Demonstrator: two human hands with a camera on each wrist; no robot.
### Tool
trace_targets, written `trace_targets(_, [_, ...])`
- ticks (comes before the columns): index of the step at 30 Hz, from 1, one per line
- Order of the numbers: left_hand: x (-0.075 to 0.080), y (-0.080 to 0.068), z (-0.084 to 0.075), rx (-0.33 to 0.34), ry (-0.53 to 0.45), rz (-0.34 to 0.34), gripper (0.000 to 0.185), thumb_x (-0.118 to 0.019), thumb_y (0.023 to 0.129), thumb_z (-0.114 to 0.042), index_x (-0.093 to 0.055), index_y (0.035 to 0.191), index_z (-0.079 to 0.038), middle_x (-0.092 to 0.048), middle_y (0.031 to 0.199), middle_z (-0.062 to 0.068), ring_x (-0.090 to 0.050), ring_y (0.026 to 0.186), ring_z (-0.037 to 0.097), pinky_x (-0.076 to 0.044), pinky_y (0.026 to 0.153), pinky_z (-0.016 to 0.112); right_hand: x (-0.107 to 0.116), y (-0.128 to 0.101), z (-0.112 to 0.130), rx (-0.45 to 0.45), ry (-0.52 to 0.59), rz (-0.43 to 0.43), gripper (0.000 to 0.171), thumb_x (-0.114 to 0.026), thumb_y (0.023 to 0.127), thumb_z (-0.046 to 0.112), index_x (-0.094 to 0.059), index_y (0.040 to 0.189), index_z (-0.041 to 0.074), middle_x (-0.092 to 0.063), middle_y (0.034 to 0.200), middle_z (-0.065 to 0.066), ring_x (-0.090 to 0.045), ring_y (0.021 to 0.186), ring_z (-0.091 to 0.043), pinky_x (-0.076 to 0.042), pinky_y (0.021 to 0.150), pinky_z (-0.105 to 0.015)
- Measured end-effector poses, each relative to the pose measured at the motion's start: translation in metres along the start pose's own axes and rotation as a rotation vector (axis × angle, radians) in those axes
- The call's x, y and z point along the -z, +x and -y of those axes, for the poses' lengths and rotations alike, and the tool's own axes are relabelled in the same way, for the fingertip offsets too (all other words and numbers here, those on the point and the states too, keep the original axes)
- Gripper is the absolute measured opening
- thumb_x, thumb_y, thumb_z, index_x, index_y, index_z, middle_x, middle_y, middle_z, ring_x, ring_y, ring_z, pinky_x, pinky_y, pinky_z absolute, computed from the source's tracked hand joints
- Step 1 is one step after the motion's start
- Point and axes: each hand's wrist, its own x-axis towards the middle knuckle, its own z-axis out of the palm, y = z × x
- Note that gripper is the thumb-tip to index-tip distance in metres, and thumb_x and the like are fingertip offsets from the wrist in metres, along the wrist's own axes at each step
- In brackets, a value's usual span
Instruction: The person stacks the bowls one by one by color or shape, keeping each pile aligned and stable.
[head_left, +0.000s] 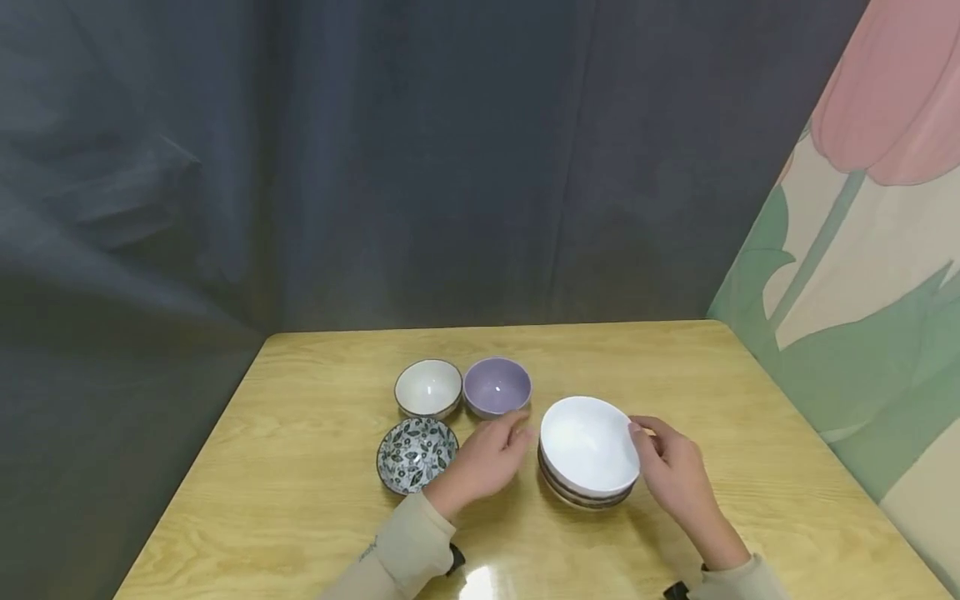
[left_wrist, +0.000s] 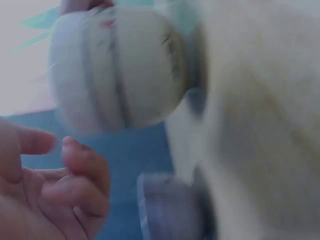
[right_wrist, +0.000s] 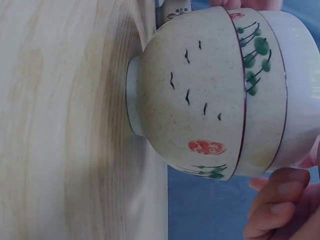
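A white bowl [head_left: 588, 446] sits on top of nested cream bowls, and in the right wrist view the outer cream bowl [right_wrist: 195, 100] shows green leaves and a red stamp. At the right side of the white bowl, my right hand [head_left: 671, 471] pinches the rim, thumb at the edge and fingers outside. My left hand [head_left: 487, 458] hovers left of the stack with loosely curled fingers and holds nothing. Close beyond its fingertips stands a purple bowl [head_left: 497, 387]. The left wrist view is blurred.
Left of the purple bowl stands a cream bowl [head_left: 428, 388] with a dark rim. Nearer me, a black-and-white leaf-patterned bowl [head_left: 415, 454] is partly beside my left wrist. All rest on a wooden table [head_left: 262, 500], with a dark curtain [head_left: 420, 167] behind.
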Motion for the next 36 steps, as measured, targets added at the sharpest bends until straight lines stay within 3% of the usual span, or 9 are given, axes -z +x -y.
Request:
trace_targets(3, [0.022,-0.006,0.005,-0.008,0.012,-0.048,0.038,-0.046,0.102,-0.020,-0.061,0.133,-0.005,-0.064,0.083,0.001,-0.056,0.066,0.012,-0.052,0.067,0.032,0.000,-0.005,0.001,0.020,-0.003,-0.049,0.040,-0.049,0.105,0.028,-0.061,0.128,-0.003,-0.051,0.060,-0.001,-0.040,0.048,-0.009,-0.035,0.043,-0.026])
trace_targets(6, [0.049,-0.008,0.013,0.023,0.022,-0.122,0.031,-0.047,0.100,-0.013,-0.066,0.123,-0.003,-0.054,0.069,-0.002,-0.045,0.053,0.009,-0.041,0.050,0.027,0.000,-0.008,0.005,0.093,-0.033,-0.141,0.034,-0.055,0.102,0.022,-0.063,0.125,-0.002,-0.039,0.054,0.005,-0.030,0.043,-0.005,-0.029,0.040,-0.025])
trace_targets(10, [0.083,-0.005,0.031,0.126,0.084,-0.222,0.030,-0.049,0.101,-0.017,-0.065,0.123,-0.004,-0.058,0.075,0.003,-0.050,0.056,0.016,-0.042,0.051,0.031,0.001,-0.010,0.015,0.212,-0.062,-0.240,0.027,-0.062,0.097,0.014,-0.067,0.119,0.000,-0.036,0.054,0.009,-0.026,0.042,-0.002,-0.026,0.039,-0.024])
trace_targets(14, [0.104,0.005,0.060,0.271,0.188,-0.265,0.045,-0.046,0.103,-0.026,-0.053,0.138,0.002,-0.066,0.110,0.021,-0.065,0.095,0.035,-0.053,0.077,0.049,0.000,-0.017,0.028,0.357,-0.053,-0.274,0.021,-0.066,0.089,0.004,-0.071,0.110,0.002,-0.034,0.055,0.013,-0.023,0.044,0.003,-0.025,0.039,-0.019])
trace_targets(17, [0.108,0.012,0.083,0.369,0.194,-0.195,0.058,-0.038,0.104,-0.029,-0.037,0.147,0.010,-0.050,0.140,0.032,-0.049,0.129,0.047,-0.042,0.104,0.059,-0.005,-0.024,0.038,0.442,-0.039,-0.251,0.022,-0.067,0.085,0.000,-0.072,0.106,0.005,-0.032,0.056,0.018,-0.023,0.046,0.006,-0.025,0.041,-0.016])
trace_targets(19, [0.107,0.015,0.096,0.411,0.151,-0.132,0.061,-0.034,0.105,-0.030,-0.032,0.148,0.013,-0.041,0.147,0.035,-0.040,0.137,0.050,-0.035,0.111,0.060,-0.010,-0.028,0.044,0.469,-0.036,-0.230,0.022,-0.069,0.083,0.001,-0.073,0.104,0.007,-0.032,0.056,0.020,-0.023,0.047,0.008,-0.025,0.043,-0.015])
trace_targets(22, [0.102,0.019,0.110,0.427,0.073,-0.093,0.058,-0.033,0.106,-0.029,-0.036,0.144,0.015,-0.043,0.145,0.036,-0.041,0.136,0.050,-0.035,0.111,0.059,-0.016,-0.030,0.051,0.491,-0.060,-0.213,0.023,-0.071,0.082,0.003,-0.073,0.103,0.011,-0.032,0.058,0.023,-0.025,0.048,0.008,-0.026,0.045,-0.013])
trace_targets(26, [0.097,0.020,0.123,0.424,0.025,-0.108,0.051,-0.034,0.106,-0.023,-0.045,0.137,0.015,-0.052,0.136,0.033,-0.049,0.129,0.046,-0.039,0.109,0.057,-0.022,-0.029,0.058,0.532,-0.081,-0.214,0.023,-0.071,0.081,0.004,-0.073,0.101,0.013,-0.032,0.059,0.024,-0.027,0.049,0.009,-0.026,0.047,-0.012])
trace_targets(36, [0.095,0.018,0.136,0.325,0.045,-0.202,0.043,-0.035,0.103,-0.012,-0.051,0.131,0.016,-0.060,0.125,0.032,-0.058,0.118,0.042,-0.045,0.104,0.054,-0.030,-0.031,0.067,0.579,-0.017,-0.177,0.022,-0.072,0.079,0.000,-0.074,0.093,0.017,-0.034,0.059,0.024,-0.029,0.050,0.010,-0.028,0.049,-0.009])
